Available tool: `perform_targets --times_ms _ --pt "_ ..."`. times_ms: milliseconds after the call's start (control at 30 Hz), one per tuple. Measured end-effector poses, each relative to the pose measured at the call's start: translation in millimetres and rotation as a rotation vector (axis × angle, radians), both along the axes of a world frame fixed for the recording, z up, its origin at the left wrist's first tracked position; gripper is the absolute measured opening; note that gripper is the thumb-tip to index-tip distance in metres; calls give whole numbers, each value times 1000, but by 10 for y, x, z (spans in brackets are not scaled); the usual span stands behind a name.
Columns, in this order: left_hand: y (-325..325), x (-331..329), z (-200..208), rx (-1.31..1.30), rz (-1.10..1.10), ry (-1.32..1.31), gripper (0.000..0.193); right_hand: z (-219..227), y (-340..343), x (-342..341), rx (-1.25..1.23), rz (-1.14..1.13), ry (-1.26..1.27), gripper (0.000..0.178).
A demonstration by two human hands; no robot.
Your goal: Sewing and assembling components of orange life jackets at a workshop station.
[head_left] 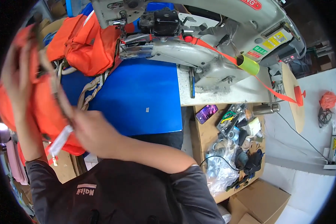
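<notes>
At the far left, an orange fabric bag [48, 108] with beige edging and a white tag is held up off the table, smeared by motion. My left hand [20, 74] grips its upper part, its blurred fingers lying along the orange cloth. Closed on the beige-trimmed edge is my right hand [91, 130], just above the white tag [61, 140]; its fingertips are partly hidden. Another orange bag piece [91, 48] with beige straps [90, 91] lies on the blue table board [142, 97], beside the sewing machine's needle area [119, 24].
A grey sewing machine [209, 56] spans the far side, fed by an orange tape [224, 56] through a yellow-green tube [248, 65]. To the right, a wooden bench [203, 134] bears a phone [206, 113], pliers, plastic bags and scraps. Below stands a cardboard box [259, 199].
</notes>
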State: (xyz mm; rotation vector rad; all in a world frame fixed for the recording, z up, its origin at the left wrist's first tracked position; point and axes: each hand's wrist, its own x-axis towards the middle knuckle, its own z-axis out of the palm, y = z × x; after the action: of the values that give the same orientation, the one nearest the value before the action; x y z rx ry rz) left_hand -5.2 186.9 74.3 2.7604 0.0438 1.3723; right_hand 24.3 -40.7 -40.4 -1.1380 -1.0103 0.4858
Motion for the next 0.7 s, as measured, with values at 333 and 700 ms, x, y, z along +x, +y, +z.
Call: perform_targets --times_ms 333,700 --pt "-543 508 -819 -419 -368 198 8 -1636 -2429 588 -782 -1378 -346 21" --pt "-399 410 -802 -532 -510 356 10 -3286 -2904 596 -1426 -1222 -447 55"
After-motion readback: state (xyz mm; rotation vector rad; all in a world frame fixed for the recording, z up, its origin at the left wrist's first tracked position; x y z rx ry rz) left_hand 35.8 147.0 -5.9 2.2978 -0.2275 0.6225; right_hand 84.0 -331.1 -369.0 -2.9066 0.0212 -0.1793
